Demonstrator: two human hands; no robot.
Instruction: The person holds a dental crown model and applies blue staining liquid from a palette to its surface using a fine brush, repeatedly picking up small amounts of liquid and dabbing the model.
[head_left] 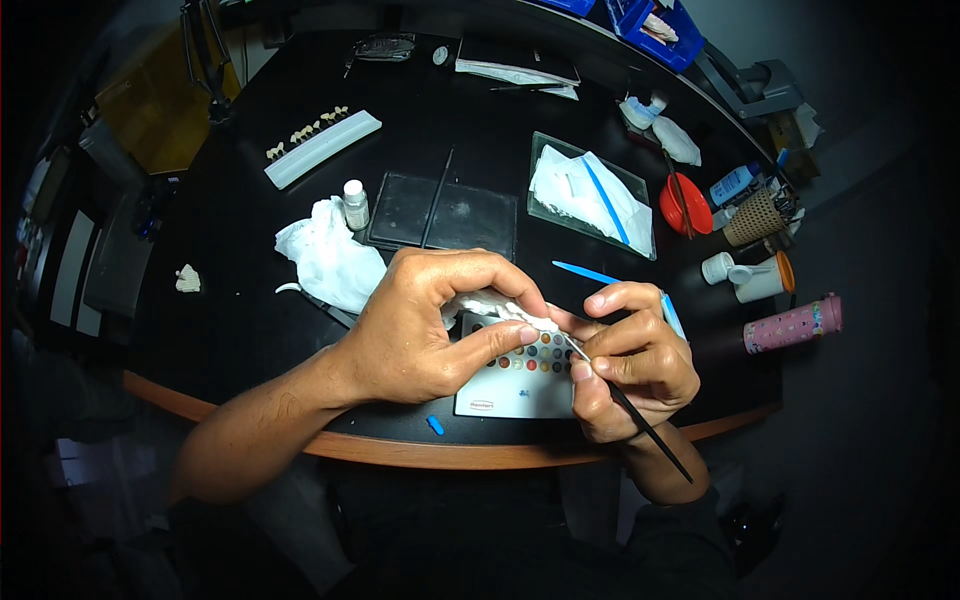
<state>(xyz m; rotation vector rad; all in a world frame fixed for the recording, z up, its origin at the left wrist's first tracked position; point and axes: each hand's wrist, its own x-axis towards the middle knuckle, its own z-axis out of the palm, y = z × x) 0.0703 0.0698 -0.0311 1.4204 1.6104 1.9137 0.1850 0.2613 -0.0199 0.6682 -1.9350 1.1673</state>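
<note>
My left hand (430,325) is closed around a white dental cast (490,303), its thumb and forefinger on the near side; the palm and fingers hide much of it. My right hand (640,365) pinches a fine brush (645,425) with a dark handle, its tip angled up to the cast near my left thumb. Whether the tip touches the cast I cannot tell. Beneath both hands lies a white palette (520,402) with rows of coloured dots. A blue stick (582,271) runs behind my right fingers; whether it lies on the table or rests against the hand is unclear.
Left of centre are a crumpled white tissue (340,262), a small bottle (355,205) and a white rack of tooth-shaped samples (325,150). A dark slab (465,215) and a glass tray (645,240) lie beyond. At right stand a red bowl (683,208) and a pink flask (795,323).
</note>
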